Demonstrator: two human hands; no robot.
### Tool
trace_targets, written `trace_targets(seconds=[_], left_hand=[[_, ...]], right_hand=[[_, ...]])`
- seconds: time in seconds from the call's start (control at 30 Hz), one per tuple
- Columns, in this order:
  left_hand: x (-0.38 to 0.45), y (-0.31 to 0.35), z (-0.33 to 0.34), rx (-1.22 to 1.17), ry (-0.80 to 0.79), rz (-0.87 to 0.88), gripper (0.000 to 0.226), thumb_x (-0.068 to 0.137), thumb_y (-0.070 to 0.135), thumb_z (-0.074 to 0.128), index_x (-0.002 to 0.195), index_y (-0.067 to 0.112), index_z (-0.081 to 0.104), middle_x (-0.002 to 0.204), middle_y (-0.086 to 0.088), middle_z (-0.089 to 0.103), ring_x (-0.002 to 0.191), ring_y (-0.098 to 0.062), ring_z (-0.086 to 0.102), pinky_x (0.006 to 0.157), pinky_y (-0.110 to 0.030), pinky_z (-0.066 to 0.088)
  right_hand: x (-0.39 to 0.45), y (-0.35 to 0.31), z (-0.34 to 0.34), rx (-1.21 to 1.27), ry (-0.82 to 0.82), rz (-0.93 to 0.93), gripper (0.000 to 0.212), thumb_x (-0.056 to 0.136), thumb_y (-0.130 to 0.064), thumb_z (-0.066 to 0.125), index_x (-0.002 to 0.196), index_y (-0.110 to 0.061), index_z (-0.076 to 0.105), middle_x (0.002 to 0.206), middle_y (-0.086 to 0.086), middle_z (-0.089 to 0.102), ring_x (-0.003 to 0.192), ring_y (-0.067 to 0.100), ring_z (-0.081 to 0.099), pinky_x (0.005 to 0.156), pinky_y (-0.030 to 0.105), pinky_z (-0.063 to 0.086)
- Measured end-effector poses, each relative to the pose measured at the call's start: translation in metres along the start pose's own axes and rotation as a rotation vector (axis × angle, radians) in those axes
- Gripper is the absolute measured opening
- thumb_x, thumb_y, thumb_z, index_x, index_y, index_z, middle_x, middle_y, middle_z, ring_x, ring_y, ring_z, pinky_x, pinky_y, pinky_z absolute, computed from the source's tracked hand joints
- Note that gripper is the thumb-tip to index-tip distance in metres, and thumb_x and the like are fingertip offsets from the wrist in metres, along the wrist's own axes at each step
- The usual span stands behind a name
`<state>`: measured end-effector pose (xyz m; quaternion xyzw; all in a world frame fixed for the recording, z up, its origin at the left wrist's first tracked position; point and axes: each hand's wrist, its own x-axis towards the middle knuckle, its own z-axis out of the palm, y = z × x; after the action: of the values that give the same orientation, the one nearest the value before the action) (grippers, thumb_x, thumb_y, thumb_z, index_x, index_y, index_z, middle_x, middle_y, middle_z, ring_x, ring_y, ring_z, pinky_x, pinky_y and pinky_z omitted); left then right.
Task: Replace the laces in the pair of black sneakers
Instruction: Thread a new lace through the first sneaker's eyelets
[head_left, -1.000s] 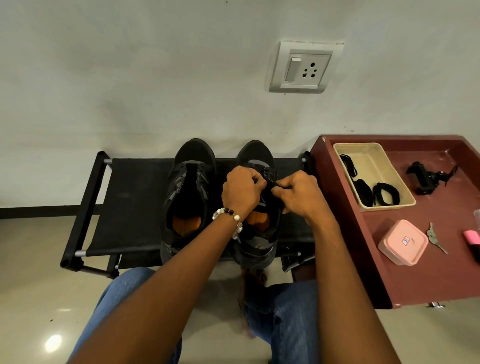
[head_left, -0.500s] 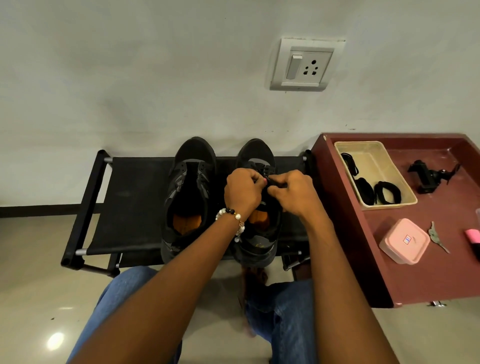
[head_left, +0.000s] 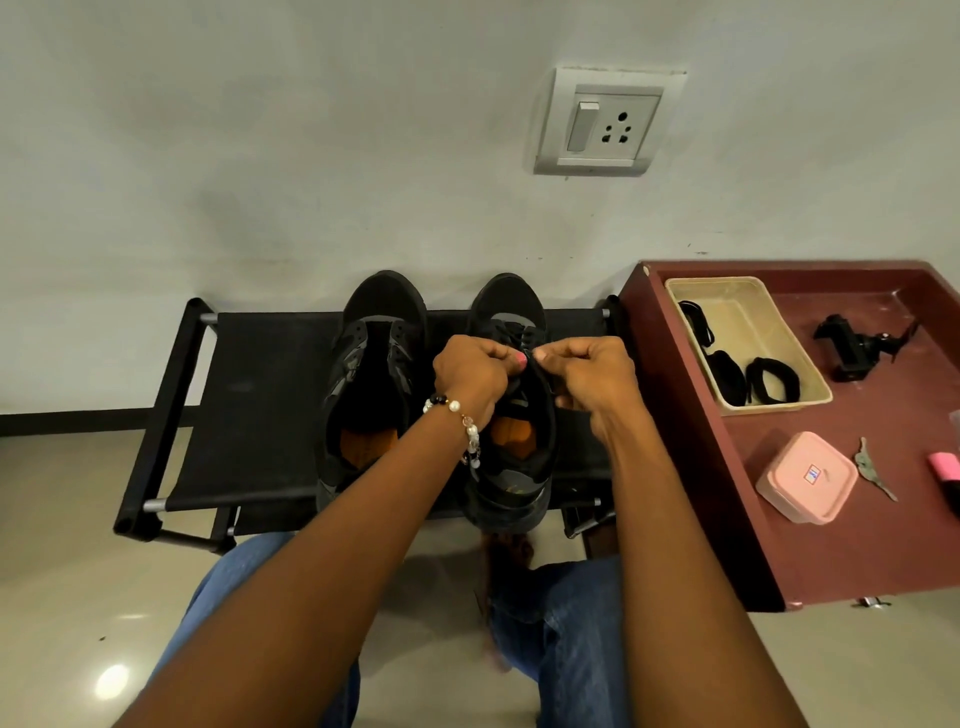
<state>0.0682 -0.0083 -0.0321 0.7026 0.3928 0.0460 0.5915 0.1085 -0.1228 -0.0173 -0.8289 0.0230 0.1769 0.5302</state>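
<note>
Two black sneakers stand side by side on a black fabric rack (head_left: 249, 415), toes to the wall. The left sneaker (head_left: 371, 384) has no lace in it and gapes wide. Over the tongue of the right sneaker (head_left: 511, 467), my left hand (head_left: 470, 374) and my right hand (head_left: 592, 371) meet, each pinching a black lace (head_left: 543, 371) at the upper eyelets. The fingers hide most of the lacing. A beige tray (head_left: 748, 296) on the side table holds several coiled black laces (head_left: 771, 387).
A dark red table (head_left: 857, 519) stands to the right with a pink lidded box (head_left: 805, 478), a key (head_left: 872, 470), a black clamp (head_left: 852, 345) and a pink object at the frame edge. A wall socket (head_left: 602, 124) is above. My jeans-clad knees sit below the rack.
My right hand has moved up and left along the right sneaker until its fingertips meet my left hand's over the tongue. The sneakers have not shifted.
</note>
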Motion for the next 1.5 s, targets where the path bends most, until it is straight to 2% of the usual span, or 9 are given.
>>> trace_targets(seconds=[0.2, 0.43, 0.53, 0.63, 0.77, 0.83, 1.2, 1.4, 1.5], left_hand=[[0.001, 0.003, -0.012, 0.054, -0.1, 0.114, 0.009, 0.077, 0.015, 0.081, 0.075, 0.022, 0.074, 0.079, 0.004, 0.071, 0.086, -0.01, 0.067, 0.086, -0.027, 0.056], [-0.009, 0.012, -0.04, 0.34, -0.162, 0.26, 0.046, 0.059, 0.034, 0.091, 0.093, 0.025, 0.062, 0.093, 0.009, 0.059, 0.098, -0.016, 0.059, 0.093, -0.041, 0.049], [-0.017, 0.014, -0.05, 0.522, -0.227, 0.216, 0.06, 0.06, 0.039, 0.089, 0.103, 0.016, 0.055, 0.103, -0.002, 0.058, 0.099, -0.023, 0.059, 0.088, -0.041, 0.052], [-0.026, 0.015, -0.05, 0.655, -0.242, 0.2, 0.067, 0.069, 0.047, 0.082, 0.113, 0.008, 0.05, 0.107, -0.006, 0.055, 0.096, -0.024, 0.058, 0.082, -0.037, 0.052], [-0.031, 0.005, -0.04, 0.799, -0.221, 0.213, 0.073, 0.078, 0.049, 0.075, 0.122, 0.001, 0.044, 0.12, -0.014, 0.052, 0.105, -0.032, 0.058, 0.083, -0.04, 0.053], [-0.03, 0.0, -0.036, 0.794, -0.189, 0.174, 0.073, 0.079, 0.049, 0.073, 0.123, -0.001, 0.042, 0.12, -0.017, 0.051, 0.102, -0.034, 0.059, 0.074, -0.037, 0.052], [-0.023, -0.01, -0.032, 0.729, -0.162, 0.091, 0.066, 0.085, 0.046, 0.067, 0.125, 0.001, 0.04, 0.122, -0.017, 0.053, 0.103, -0.035, 0.059, 0.068, -0.034, 0.043], [-0.024, -0.01, -0.029, 0.791, -0.113, 0.141, 0.075, 0.081, 0.061, 0.064, 0.123, 0.002, 0.046, 0.117, -0.018, 0.057, 0.102, -0.038, 0.06, 0.068, -0.037, 0.047], [-0.026, -0.011, -0.027, 0.804, -0.09, 0.156, 0.064, 0.085, 0.056, 0.063, 0.118, 0.002, 0.05, 0.113, -0.017, 0.058, 0.1, -0.038, 0.061, 0.065, -0.036, 0.044]], right_hand=[[0.002, -0.003, 0.008, -0.042, 0.132, 0.043, 0.016, 0.083, -0.021, 0.072, 0.071, -0.01, 0.073, 0.068, 0.006, 0.069, 0.054, 0.015, 0.057, 0.052, 0.031, 0.049], [-0.003, -0.012, -0.026, 0.93, 0.149, 0.234, 0.022, 0.101, -0.011, 0.039, 0.091, -0.009, 0.058, 0.082, 0.009, 0.066, 0.081, 0.024, 0.069, 0.075, 0.039, 0.054], [-0.003, -0.01, -0.038, 1.235, 0.21, 0.164, 0.023, 0.104, -0.019, 0.036, 0.094, -0.01, 0.055, 0.071, 0.004, 0.058, 0.061, 0.017, 0.059, 0.067, 0.035, 0.055], [0.0, -0.006, -0.035, 0.941, 0.295, -0.024, 0.014, 0.101, -0.017, 0.05, 0.09, -0.015, 0.058, 0.065, -0.001, 0.05, 0.052, 0.01, 0.044, 0.054, 0.026, 0.043], [0.001, 0.0, -0.02, -0.216, 0.106, -0.35, 0.012, 0.091, -0.024, 0.067, 0.097, -0.016, 0.073, 0.089, -0.002, 0.068, 0.084, 0.01, 0.06, 0.072, 0.016, 0.042], [-0.001, 0.0, -0.014, -0.492, -0.016, -0.389, 0.015, 0.089, -0.021, 0.069, 0.095, -0.009, 0.076, 0.089, 0.005, 0.072, 0.085, 0.016, 0.064, 0.072, 0.018, 0.04], [-0.002, 0.012, -0.045, -0.595, 0.563, 0.179, 0.029, 0.092, -0.017, 0.057, 0.115, 0.001, 0.063, 0.123, 0.024, 0.059, 0.118, 0.041, 0.049, 0.098, 0.044, 0.041], [-0.001, 0.003, -0.02, -0.328, 0.03, -0.159, 0.02, 0.088, -0.027, 0.071, 0.107, -0.022, 0.073, 0.108, -0.001, 0.07, 0.111, 0.019, 0.059, 0.1, 0.036, 0.044], [-0.002, 0.0, -0.01, -0.409, -0.052, -0.223, 0.008, 0.088, -0.027, 0.07, 0.092, -0.022, 0.075, 0.092, -0.005, 0.07, 0.103, 0.018, 0.064, 0.097, 0.039, 0.048]])
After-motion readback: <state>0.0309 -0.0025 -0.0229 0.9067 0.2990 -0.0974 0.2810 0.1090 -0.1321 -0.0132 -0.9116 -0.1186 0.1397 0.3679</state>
